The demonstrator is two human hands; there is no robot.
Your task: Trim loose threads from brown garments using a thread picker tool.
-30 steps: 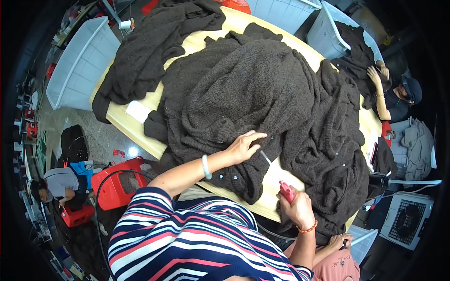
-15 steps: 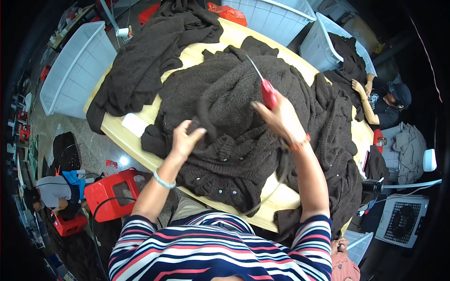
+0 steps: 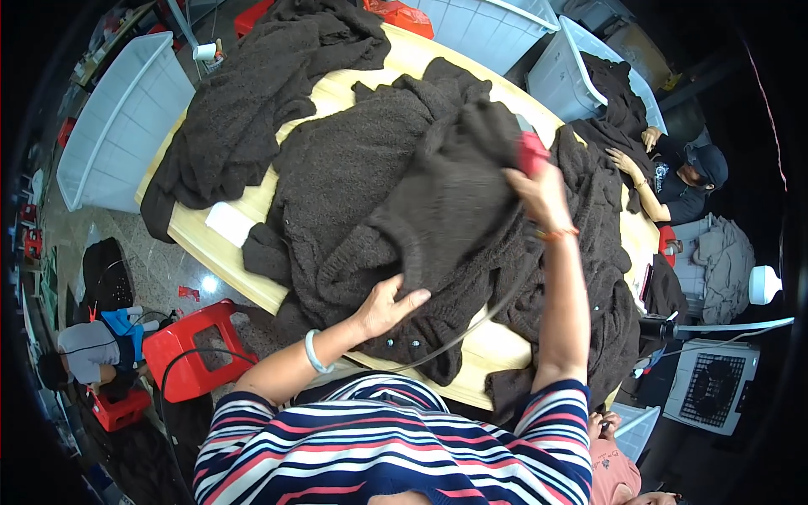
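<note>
A dark brown knit garment (image 3: 463, 198) is partly raised off the heap and blurred by motion. My right hand (image 3: 543, 198) is closed around a red-handled tool (image 3: 533, 153) with a grey metal part, at the garment's far right side. The tool's exact kind is unclear. My left hand (image 3: 389, 310) lies at the near edge of the same garment, beside its ribbed band, with thumb and index finger apart; its other fingers are partly hidden. Small shiny buttons (image 3: 402, 343) show on the knitwear just below it.
Another dark knit pile (image 3: 244, 101) lies on the wooden table (image 3: 220, 261), beside a white card (image 3: 230, 224). A cable (image 3: 471, 326) crosses near my body. White bins (image 3: 126, 118) stand around the table; red stools (image 3: 189, 353) are at left. A co-worker (image 3: 673, 181) handles dark fabric at right.
My right hand has moved right and slightly up with the red-handled tool. The garment has been lifted and spread toward the right. My left hand has shifted right and nearer my body.
</note>
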